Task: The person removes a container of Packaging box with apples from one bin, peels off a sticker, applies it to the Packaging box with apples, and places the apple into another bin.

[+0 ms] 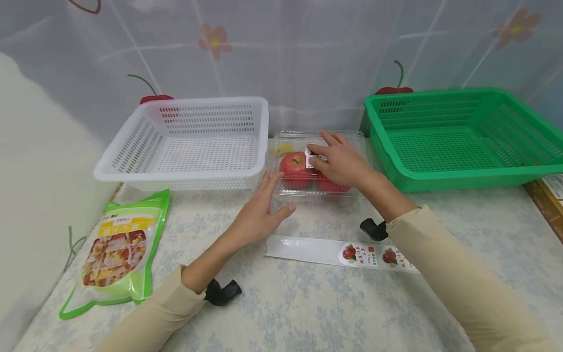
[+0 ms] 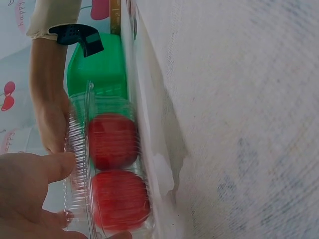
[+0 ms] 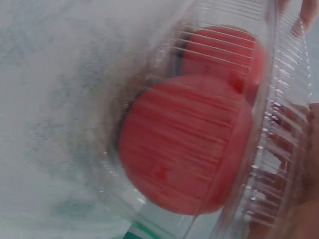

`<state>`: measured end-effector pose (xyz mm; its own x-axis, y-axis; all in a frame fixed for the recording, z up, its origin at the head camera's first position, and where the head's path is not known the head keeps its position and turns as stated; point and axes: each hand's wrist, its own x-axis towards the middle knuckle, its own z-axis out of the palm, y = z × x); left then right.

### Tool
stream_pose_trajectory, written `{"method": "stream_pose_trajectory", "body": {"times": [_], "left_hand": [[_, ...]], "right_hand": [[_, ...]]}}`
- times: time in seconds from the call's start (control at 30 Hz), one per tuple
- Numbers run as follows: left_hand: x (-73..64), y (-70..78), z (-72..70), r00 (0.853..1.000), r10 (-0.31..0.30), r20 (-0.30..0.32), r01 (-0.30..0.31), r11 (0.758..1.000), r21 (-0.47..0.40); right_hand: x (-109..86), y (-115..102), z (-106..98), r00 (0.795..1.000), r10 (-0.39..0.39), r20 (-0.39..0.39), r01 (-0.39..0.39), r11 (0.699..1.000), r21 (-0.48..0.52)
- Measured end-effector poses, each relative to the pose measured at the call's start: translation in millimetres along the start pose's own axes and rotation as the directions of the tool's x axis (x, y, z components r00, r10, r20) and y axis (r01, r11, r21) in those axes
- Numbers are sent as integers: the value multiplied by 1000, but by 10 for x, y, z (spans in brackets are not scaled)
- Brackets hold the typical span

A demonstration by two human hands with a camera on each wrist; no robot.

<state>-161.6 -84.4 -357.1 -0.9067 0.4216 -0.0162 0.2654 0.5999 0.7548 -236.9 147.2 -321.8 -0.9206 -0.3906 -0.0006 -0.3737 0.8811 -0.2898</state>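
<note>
A clear plastic clamshell box [image 1: 290, 193] sits between the two baskets, its lid down. Two red apples [image 1: 296, 168] show through it, along with a small yellow item [image 1: 283, 149] at the back left. My right hand [image 1: 342, 159] rests on the lid, its extended fingers touching a white sticker [image 1: 313, 160] there. At the box's front left corner is my left hand [image 1: 257, 217], fingers spread and gripping nothing. In the left wrist view its thumb [image 2: 62, 166] lies close to the ribbed lid edge; contact is hard to tell.
A white basket [image 1: 176, 177] stands left of the box and a green basket [image 1: 475, 175] right of it. On the table in front lies a strip of apple labels [image 1: 303, 248], partly behind my right sleeve. A green food packet [image 1: 116, 249] lies at left.
</note>
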Motion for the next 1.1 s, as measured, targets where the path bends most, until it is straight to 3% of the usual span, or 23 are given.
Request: {"method": "stream_pose_trajectory", "body": {"times": [0.17, 0.37, 0.53, 0.67, 0.8, 0.9, 1.1], "left_hand": [[-11, 6, -12, 1000, -8, 10, 9, 1000, -10], [-12, 26, -20, 1000, -12, 25, 13, 999, -32], [-9, 24, -18, 999, -7, 34, 8, 999, -43], [-14, 18, -20, 999, -9, 33, 11, 999, -48], [-20, 12, -19, 999, -2, 33, 3, 999, -54], [-21, 9, -27, 999, -6, 44, 9, 998, -60], [7, 6, -80, 997, -24, 80, 35, 990, -139]], "right_hand": [[-22, -13, 39, 998, 23, -59, -30, 993, -111], [-44, 5, 74, 986, 74, -151, -75, 997, 2], [-70, 59, 84, 981, 52, -188, -36, 996, 87], [-74, 78, 79, 986, 15, -167, -3, 997, 75], [-64, 48, 74, 995, 34, -93, -34, 999, -3], [-57, 28, 80, 996, 48, -80, -51, 998, -29], [-77, 32, 96, 976, 42, -213, -35, 999, 33]]}}
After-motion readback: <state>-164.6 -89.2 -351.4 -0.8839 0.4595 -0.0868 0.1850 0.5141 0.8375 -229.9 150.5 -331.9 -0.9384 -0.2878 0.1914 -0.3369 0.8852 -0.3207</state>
